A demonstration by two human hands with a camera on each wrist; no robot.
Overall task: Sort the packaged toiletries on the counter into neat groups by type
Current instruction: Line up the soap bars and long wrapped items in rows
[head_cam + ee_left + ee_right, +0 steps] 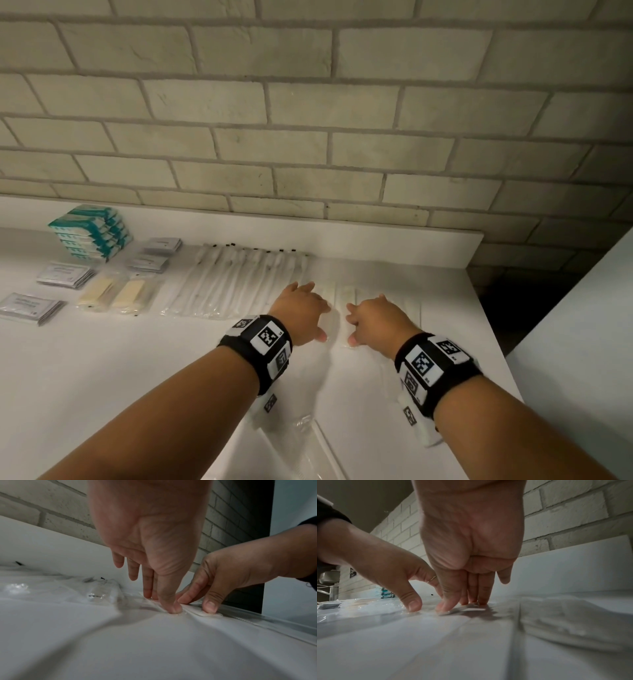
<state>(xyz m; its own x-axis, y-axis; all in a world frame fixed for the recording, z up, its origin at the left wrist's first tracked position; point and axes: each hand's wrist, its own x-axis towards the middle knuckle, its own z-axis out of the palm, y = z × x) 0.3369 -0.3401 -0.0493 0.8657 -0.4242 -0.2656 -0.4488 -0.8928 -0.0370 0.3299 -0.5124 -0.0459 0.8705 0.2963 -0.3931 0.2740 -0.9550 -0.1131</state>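
1. Head view: clear flat packets (337, 308) lie near the white counter's (137, 370) right edge, beside a row of wrapped toothbrushes (239, 284).
2. Left hand (301, 310) and right hand (376, 322) press straight fingertips on them, thumbs down.
3. Teal boxes (90, 229) sit at the back-left corner, against a pale brick wall (308, 102).

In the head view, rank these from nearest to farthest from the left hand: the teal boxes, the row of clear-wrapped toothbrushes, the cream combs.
1. Toothbrushes, just left of the left hand.
2. Combs, further left.
3. Teal boxes, far left by the wall.
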